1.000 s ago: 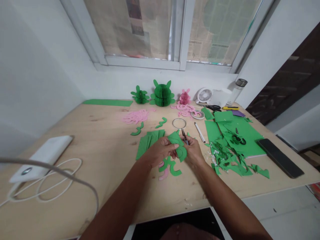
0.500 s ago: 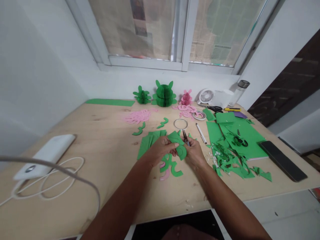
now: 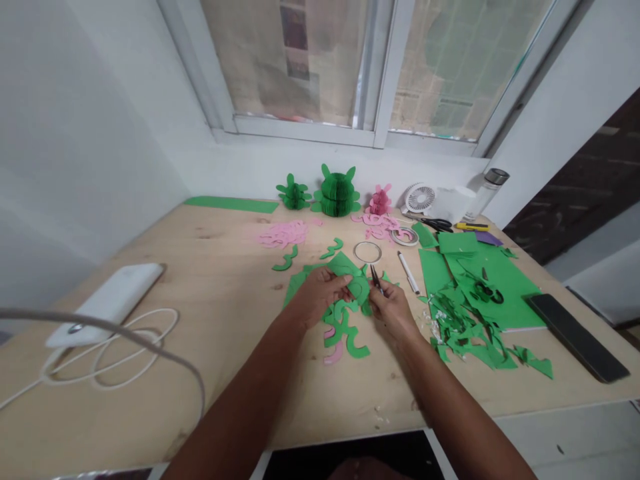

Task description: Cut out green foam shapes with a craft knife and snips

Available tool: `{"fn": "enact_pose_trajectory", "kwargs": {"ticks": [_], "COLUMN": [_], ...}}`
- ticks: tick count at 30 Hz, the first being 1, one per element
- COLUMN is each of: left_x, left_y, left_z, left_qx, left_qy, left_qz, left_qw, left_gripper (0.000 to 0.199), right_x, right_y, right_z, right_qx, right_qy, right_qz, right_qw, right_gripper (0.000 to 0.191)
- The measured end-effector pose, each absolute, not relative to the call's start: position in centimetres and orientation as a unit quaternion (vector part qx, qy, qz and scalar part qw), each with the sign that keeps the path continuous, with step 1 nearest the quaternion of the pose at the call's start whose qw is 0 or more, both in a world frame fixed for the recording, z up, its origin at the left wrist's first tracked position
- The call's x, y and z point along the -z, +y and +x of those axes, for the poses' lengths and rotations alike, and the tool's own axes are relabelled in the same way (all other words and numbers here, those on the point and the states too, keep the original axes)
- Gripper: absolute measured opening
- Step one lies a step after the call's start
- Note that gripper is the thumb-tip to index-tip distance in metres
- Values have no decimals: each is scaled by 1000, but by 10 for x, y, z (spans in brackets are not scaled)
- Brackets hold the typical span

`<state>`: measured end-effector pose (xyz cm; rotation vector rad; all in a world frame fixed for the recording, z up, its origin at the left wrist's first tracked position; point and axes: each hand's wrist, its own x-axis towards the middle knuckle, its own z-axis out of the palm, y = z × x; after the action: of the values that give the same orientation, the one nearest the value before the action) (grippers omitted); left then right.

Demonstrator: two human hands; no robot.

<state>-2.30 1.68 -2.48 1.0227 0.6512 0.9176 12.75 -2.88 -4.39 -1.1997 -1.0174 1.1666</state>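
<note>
Left hand [image 3: 320,291] with a pinch grip on green paper [image 3: 358,288], right hand [image 3: 394,312] around scissors [image 3: 376,279], bunch of green scraps [image 3: 465,331] nearby

1 head-worn camera looks forward and down across the table [image 3: 225,267] toward the window [image 3: 391,67].

Left hand [image 3: 320,293], right hand [image 3: 394,310] bare; dark brownish garment [image 3: 357,469].

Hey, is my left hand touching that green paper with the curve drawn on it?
Touching: the head view shows your left hand pinching the green paper, thumb across its face.
</note>
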Motion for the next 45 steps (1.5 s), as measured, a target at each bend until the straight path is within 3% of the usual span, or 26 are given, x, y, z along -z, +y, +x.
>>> {"fn": "enact_pose_trajectory", "kwargs": {"ticks": [11, 21, 45], "left_x": [23, 27, 20], "left_y": [18, 20, 14], "left_z": [-26, -25, -22], "left_qx": [-461, -434, -437], "left_qy": [270, 285, 336], "left_qz": [448, 529, 490], "left_qw": [717, 671, 676], "left_gripper": [25, 23, 33], "right_x": [42, 41, 47], "right_y": [-35, -36, -32], "right_z": [120, 121, 124], "right_qx": [-537, -537, -515], "right_qy": [-476, -485, -497], "right_qz": [-493, -485, -475], "right_qw": [493, 491, 512], "right_gripper": [37, 22, 28]}}
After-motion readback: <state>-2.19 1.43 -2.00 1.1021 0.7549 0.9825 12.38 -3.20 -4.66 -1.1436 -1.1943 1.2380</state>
